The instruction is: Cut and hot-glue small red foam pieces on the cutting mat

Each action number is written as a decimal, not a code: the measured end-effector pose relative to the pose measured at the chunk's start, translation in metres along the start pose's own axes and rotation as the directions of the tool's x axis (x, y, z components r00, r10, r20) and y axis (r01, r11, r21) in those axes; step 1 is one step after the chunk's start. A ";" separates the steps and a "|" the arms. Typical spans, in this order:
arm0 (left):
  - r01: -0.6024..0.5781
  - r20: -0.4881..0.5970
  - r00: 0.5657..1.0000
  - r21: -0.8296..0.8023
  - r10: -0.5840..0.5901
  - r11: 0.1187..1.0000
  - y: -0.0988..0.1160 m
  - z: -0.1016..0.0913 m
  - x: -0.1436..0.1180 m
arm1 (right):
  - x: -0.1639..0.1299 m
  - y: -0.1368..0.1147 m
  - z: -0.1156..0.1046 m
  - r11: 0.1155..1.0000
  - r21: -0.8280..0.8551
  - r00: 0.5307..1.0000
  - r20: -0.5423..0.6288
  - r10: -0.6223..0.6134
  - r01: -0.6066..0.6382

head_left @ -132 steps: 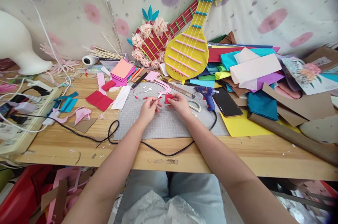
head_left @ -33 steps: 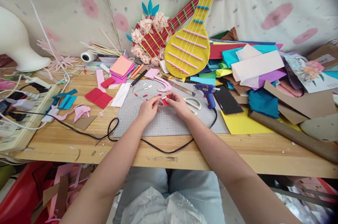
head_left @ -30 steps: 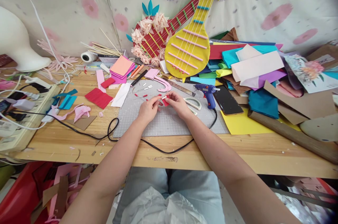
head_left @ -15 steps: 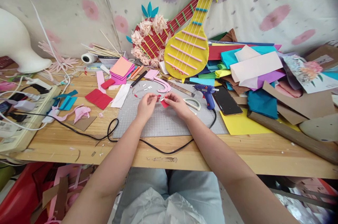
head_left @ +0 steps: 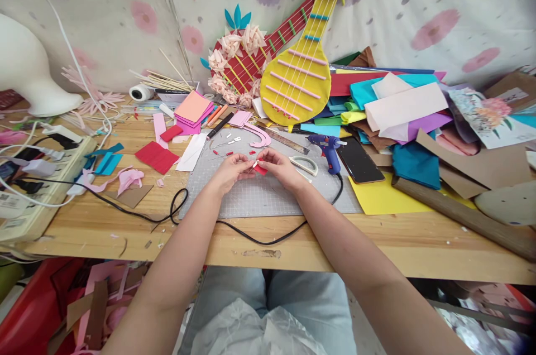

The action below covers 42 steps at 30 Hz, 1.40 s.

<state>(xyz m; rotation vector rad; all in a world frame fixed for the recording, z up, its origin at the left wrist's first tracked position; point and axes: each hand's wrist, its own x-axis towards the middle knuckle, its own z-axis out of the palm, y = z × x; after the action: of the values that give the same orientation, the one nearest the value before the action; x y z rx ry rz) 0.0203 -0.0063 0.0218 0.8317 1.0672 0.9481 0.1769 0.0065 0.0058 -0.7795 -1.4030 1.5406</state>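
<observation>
Over the grey cutting mat (head_left: pixel 259 198) my left hand (head_left: pixel 229 169) and my right hand (head_left: pixel 280 166) meet fingertip to fingertip. Between them they pinch a small red foam piece (head_left: pixel 260 169) with a short white stick (head_left: pixel 254 164) at its left end. My left fingers close on the stick end, my right fingers on the red piece. Small red and white bits (head_left: pixel 231 148) lie scattered on the mat just beyond my hands.
A blue glue gun (head_left: pixel 329 149), a phone (head_left: pixel 360 161), a ruler (head_left: pixel 285 140) and a protractor (head_left: pixel 305 165) lie right of my hands. Felt sheets pile up at the right (head_left: pixel 402 109). Foam guitars (head_left: pixel 297 76) lean on the wall. A power strip (head_left: pixel 37 187) sits left.
My hands have come slightly nearer to me over the mat, still joined on the red piece. Earlier my left hand was turned over; its fingers now curl under the stick.
</observation>
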 end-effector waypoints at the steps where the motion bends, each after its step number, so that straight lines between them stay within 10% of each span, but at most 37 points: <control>1: 0.015 0.017 1.000 -0.012 -0.014 1.000 0.000 -0.001 0.000 | 0.000 -0.001 0.000 1.000 -0.001 1.000 0.002 0.000 0.000; 42: -0.253 -0.145 0.958 -0.021 0.248 0.967 -0.009 0.009 0.006 | 0.004 0.005 0.003 0.992 0.125 0.995 -0.103 -0.005 0.018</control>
<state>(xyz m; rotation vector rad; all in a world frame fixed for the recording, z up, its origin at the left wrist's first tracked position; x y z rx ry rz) 0.0324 -0.0054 0.0147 0.8919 1.0764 1.2534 0.1713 0.0088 0.0022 -0.7613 -1.2213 1.5417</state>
